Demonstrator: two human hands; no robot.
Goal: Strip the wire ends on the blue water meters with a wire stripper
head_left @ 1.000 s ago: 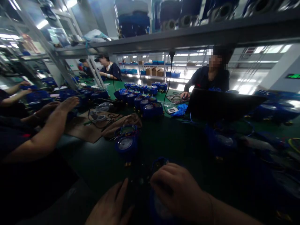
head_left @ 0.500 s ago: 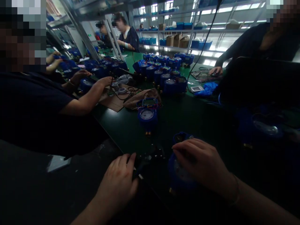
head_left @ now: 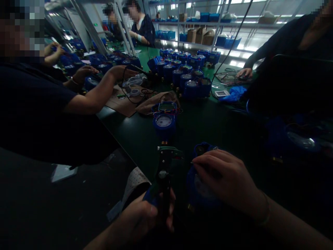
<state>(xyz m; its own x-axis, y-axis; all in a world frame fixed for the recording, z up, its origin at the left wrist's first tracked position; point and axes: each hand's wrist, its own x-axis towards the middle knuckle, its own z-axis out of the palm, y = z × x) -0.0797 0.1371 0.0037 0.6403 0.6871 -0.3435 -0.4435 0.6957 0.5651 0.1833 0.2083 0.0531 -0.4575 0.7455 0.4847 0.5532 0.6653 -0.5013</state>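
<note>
My left hand (head_left: 153,211) is wrapped round the handles of a wire stripper (head_left: 164,170) with a dark body, held upright with its head pointing away from me. My right hand (head_left: 226,173) is closed in a pinch over a blue water meter (head_left: 194,187). A thin pale end, like a wire (head_left: 192,162), pokes out at its fingertips. The hand covers part of this meter's round dial and open top box. Just beyond the stripper's head stands a second blue water meter (head_left: 164,126), with coloured wires and a small display on its upper part.
Several blue meters (head_left: 192,86) stand in rows farther back on the green table (head_left: 135,139). A brown cloth (head_left: 158,100) and cardboard (head_left: 122,106) lie left of centre. Co-workers sit at the left and right. A dark meter (head_left: 293,139) is at the right.
My left hand has taken up the wire stripper from the table edge and turned it upright in front of me. My right hand keeps its pinch above the near meter.
</note>
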